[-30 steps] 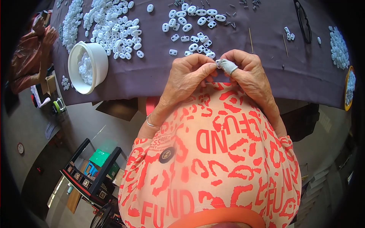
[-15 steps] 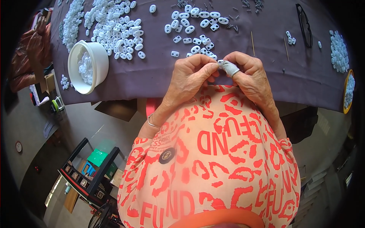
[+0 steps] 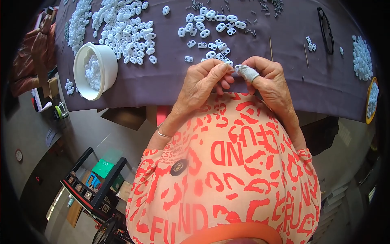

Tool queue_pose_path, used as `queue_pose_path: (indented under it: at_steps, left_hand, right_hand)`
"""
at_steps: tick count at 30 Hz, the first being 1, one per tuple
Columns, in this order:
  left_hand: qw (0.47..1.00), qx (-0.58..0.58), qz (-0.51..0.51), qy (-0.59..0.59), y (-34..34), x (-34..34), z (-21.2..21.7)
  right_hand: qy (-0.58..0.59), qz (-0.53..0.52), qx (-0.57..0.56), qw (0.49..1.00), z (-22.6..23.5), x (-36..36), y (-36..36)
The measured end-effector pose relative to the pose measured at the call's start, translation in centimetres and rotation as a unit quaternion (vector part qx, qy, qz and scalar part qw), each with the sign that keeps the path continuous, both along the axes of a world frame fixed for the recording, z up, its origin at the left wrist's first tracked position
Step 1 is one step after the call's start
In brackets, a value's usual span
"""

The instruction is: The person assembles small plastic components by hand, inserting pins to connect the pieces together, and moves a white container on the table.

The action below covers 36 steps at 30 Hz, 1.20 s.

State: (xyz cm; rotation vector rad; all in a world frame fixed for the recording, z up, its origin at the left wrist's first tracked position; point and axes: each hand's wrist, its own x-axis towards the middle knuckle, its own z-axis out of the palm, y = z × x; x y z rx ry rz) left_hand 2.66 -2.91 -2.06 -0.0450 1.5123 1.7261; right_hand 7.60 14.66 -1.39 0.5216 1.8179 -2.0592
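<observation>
My two hands meet at the table's near edge, fingertips a small gap apart. In my right hand (image 3: 270, 79), thumb and finger pinch a small white two-hole cord lock piece (image 3: 238, 67); a whitish cloth finger cover (image 3: 248, 73) wraps one digit. Thumb and forefinger of my left hand (image 3: 205, 79) are pressed together at a tiny pale thing I cannot make out, the other fingers curled below. Just beyond the fingertips lies a loose group of white two-hole cord lock pieces (image 3: 211, 54), with more oval ones (image 3: 205, 33) farther off.
A white tub (image 3: 106, 69) of small pieces stands at left, near a large heap of white ovals (image 3: 126, 34). Small metal springs (image 3: 254, 33) lie at the back. Right: thin sticks (image 3: 271, 49), dark glasses (image 3: 326, 30), a pale pile (image 3: 362, 59) and a yellow-rimmed container (image 3: 369, 118).
My fingertips have drawn slightly apart; the left thumb and forefinger have backed off from the white piece in my right hand. The view has shifted a little.
</observation>
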Motion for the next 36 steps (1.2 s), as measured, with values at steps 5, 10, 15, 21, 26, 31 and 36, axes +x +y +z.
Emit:
queue_pose_path:
  at_steps: [5, 10, 15, 21, 26, 31, 36]
  left_hand:
    - [1.0, 0.005, -0.026, 0.011, 0.4, -0.1, -0.1]
    - [0.998, -0.008, -0.037, 0.048, 0.8, -0.1, -0.2]
    - [0.995, -0.011, -0.032, 0.098, 1.2, 0.1, -0.3]
    - [0.994, -0.02, -0.008, 0.111, 1.5, 0.4, -0.5]
    - [0.994, -0.031, -0.017, 0.108, 1.2, 0.1, -0.3]
    - [0.982, -0.057, -0.018, 0.178, 0.4, -0.4, 0.6]
    - [0.843, -0.274, 0.085, 0.455, -1.0, -3.4, -0.8]
  right_hand:
    - [0.004, -0.011, -0.01, 1.0, 0.0, -0.1, 0.3]
    - [0.002, 0.008, 0.0, 1.0, 0.0, -0.2, 0.5]
    - [-0.011, 0.012, 0.008, 1.0, 0.0, -0.1, 0.5]
    - [-0.001, 0.013, 0.029, 0.999, 0.0, -0.3, 0.2]
    - [0.014, 0.02, 0.034, 0.999, 0.0, -0.5, 0.2]
    - [-0.007, -0.008, 0.005, 1.0, 0.5, -0.7, 0.2]
    - [0.013, -0.037, 0.003, 0.999, -0.2, -0.9, 0.9]
